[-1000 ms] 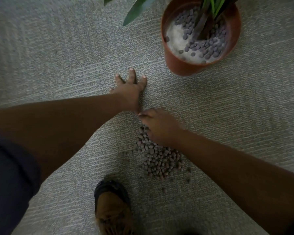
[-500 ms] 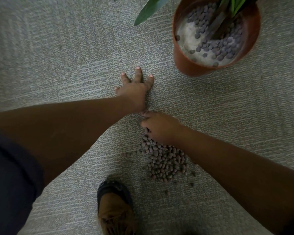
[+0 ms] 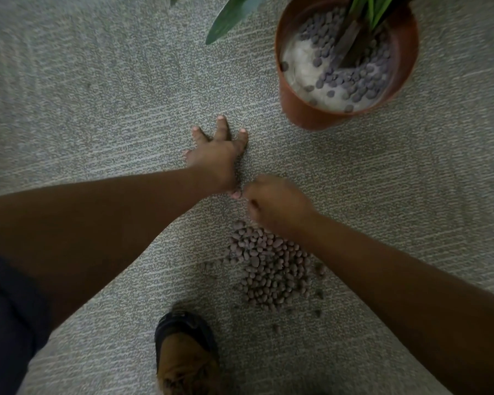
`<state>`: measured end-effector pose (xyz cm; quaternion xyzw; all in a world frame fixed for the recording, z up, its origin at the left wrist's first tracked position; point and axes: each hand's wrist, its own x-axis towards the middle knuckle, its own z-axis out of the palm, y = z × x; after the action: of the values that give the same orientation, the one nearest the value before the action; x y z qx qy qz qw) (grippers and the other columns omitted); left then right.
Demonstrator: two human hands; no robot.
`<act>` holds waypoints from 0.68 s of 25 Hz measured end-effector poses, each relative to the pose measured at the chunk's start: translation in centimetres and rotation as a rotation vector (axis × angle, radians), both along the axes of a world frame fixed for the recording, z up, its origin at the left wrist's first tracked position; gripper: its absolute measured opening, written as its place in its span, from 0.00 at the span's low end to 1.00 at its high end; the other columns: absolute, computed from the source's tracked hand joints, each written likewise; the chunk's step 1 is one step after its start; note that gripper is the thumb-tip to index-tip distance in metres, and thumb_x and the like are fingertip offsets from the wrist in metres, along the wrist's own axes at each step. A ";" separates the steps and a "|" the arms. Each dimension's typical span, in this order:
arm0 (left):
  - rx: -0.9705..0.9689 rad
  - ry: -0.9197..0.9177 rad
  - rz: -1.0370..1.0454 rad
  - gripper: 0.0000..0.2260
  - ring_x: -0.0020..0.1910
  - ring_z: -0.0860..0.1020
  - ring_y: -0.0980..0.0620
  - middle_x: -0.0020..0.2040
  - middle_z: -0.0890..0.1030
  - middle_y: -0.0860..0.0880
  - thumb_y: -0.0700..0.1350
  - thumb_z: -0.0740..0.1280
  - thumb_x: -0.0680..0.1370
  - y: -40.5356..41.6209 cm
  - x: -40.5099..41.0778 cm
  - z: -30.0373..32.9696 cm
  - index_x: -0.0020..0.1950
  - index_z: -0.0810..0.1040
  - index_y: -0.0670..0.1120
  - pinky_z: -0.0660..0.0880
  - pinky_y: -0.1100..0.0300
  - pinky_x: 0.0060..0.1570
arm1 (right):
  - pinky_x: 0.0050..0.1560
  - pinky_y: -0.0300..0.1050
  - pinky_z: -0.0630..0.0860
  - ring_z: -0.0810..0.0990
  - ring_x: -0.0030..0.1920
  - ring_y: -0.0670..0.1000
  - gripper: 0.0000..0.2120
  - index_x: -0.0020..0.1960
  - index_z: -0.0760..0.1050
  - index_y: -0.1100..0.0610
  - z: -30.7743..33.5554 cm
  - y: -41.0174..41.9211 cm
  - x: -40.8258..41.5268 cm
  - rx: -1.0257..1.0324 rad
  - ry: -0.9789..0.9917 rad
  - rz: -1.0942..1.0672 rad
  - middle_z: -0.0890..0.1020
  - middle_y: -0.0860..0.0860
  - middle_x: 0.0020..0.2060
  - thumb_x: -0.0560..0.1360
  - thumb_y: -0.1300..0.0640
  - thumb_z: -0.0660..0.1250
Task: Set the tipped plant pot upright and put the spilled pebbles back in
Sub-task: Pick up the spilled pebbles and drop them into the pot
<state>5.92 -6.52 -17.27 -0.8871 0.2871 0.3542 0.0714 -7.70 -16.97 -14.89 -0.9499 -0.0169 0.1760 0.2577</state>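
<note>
The terracotta plant pot (image 3: 304,115) stands upright on the carpet at the top right, with grey pebbles (image 3: 351,78) and white filling around green stems. A pile of spilled pebbles (image 3: 268,269) lies on the carpet at centre, with a few strays around it. My left hand (image 3: 216,155) rests flat on the carpet left of the pot, fingers spread. My right hand (image 3: 274,203) hovers just beyond the pile's far edge. Its fingers are curled in around a scoop of pebbles, which stay hidden inside the fist.
A brown and black shoe (image 3: 186,354) stands on the carpet just below and left of the pile. A long green leaf (image 3: 231,15) hangs over the floor left of the pot. Grey carpet (image 3: 83,95) fills the view.
My right hand has lifted off the pebble pile and moved up toward the pot with its fingers curled. The left hand stays flat on the carpet. The camera view has shifted.
</note>
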 end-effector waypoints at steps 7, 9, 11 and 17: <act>0.018 0.025 -0.020 0.63 0.76 0.40 0.25 0.81 0.35 0.46 0.51 0.85 0.60 -0.1 0.2 0.4 0.80 0.43 0.61 0.66 0.24 0.62 | 0.43 0.33 0.63 0.73 0.42 0.43 0.08 0.48 0.81 0.56 7.7 -9.6 5.4 -0.033 -0.682 -0.513 0.80 0.52 0.43 0.79 0.54 0.66; 0.020 0.020 -0.023 0.62 0.76 0.41 0.25 0.81 0.35 0.46 0.52 0.84 0.61 -0.1 0.1 0.5 0.81 0.43 0.61 0.67 0.24 0.62 | 0.48 0.28 0.63 0.77 0.48 0.48 0.11 0.53 0.82 0.59 7.2 -11.3 5.4 -0.034 -0.601 -0.515 0.82 0.56 0.48 0.79 0.54 0.65; 0.022 0.011 -0.030 0.62 0.76 0.41 0.24 0.81 0.35 0.46 0.52 0.84 0.61 -0.1 0.1 0.5 0.81 0.43 0.61 0.67 0.25 0.62 | 0.57 0.34 0.67 0.79 0.56 0.54 0.14 0.60 0.80 0.62 6.0 -11.5 5.0 -0.047 -0.515 -0.456 0.82 0.58 0.55 0.81 0.55 0.64; 0.018 0.000 -0.040 0.62 0.76 0.41 0.23 0.81 0.36 0.45 0.52 0.84 0.61 -0.2 0.0 0.8 0.81 0.43 0.60 0.66 0.25 0.63 | 0.59 0.46 0.72 0.79 0.58 0.58 0.12 0.59 0.80 0.63 5.4 -9.4 3.7 -0.065 -0.728 -0.512 0.81 0.59 0.57 0.79 0.61 0.64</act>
<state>5.96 -6.70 -16.49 -0.8806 0.3014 0.3554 0.0864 -4.05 -26.35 -9.47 -0.9313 0.1346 -0.2388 0.2400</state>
